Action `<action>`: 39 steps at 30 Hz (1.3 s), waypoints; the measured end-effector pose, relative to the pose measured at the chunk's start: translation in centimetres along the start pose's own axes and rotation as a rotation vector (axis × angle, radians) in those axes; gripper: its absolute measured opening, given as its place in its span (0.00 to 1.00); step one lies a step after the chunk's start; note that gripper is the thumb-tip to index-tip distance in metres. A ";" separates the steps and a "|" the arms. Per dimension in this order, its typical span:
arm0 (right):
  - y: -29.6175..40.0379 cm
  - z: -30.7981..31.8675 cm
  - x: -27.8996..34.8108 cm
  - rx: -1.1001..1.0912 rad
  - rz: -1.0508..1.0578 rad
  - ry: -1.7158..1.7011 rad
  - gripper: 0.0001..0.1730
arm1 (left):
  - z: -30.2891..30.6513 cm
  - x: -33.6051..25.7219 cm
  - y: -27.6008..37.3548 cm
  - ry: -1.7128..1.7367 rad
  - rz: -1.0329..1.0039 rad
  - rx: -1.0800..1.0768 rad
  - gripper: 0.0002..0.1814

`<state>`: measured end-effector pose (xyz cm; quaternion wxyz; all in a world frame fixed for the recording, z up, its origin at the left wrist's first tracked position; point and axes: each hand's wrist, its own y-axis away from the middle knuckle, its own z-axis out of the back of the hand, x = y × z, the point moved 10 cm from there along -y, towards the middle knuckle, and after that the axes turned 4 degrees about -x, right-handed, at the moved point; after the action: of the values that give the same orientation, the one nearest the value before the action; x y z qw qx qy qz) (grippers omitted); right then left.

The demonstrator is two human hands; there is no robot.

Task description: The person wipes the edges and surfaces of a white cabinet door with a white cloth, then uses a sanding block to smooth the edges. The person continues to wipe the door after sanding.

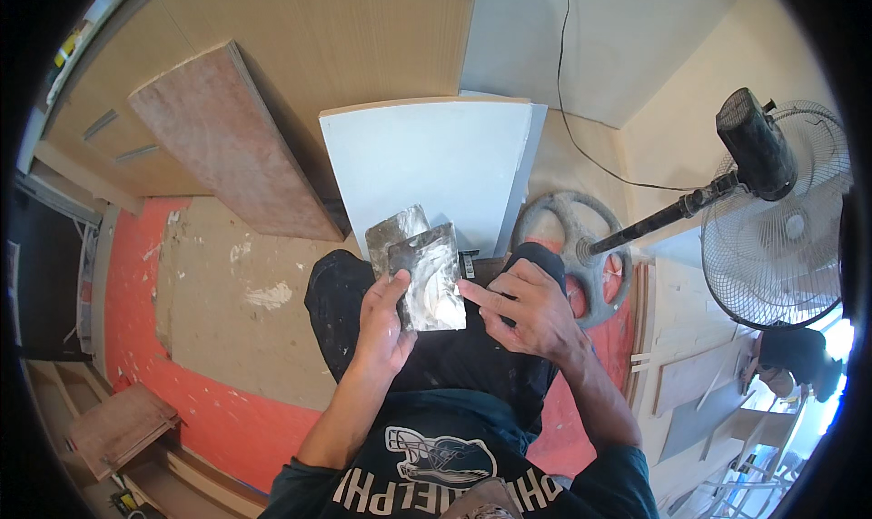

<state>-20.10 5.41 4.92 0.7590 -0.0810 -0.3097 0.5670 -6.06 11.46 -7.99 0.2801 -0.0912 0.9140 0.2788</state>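
Observation:
My left hand holds two flat metal filling blades, one overlapping the other. The front blade is smeared with white filler; the rear blade shows behind it, up and to the left. My right hand is at the front blade's right edge, its index finger extended to that edge and the other fingers curled, with no tool seen in it. Both hands are above my dark trousers. A white panel leans beyond my knees.
A plywood board leans at the upper left. A pedestal fan stands at the right on a round base, its cable running upward. Wooden frames and stacked boards lie lower left. Another person is far right.

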 end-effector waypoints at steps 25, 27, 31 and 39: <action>0.0 3.3 -10.9 -0.270 -0.370 -0.081 0.28 | 1.3 -0.4 -0.4 -0.038 -0.004 0.012 0.16; -1.7 4.1 -13.4 -0.274 -0.324 0.169 0.30 | 0.9 -0.1 -0.1 -0.036 0.004 0.011 0.16; -4.7 5.1 -16.7 -0.271 -0.274 0.456 0.36 | 0.9 0.4 0.3 -0.047 0.012 0.008 0.18; -7.2 5.4 -19.5 -0.183 -0.324 0.563 0.37 | 2.2 0.4 0.5 -0.013 0.000 -0.032 0.16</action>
<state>-20.52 -16.03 5.31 0.8845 -0.2518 -0.1464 0.3645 -5.55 13.13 -9.47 0.2844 -0.0937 0.9077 0.2941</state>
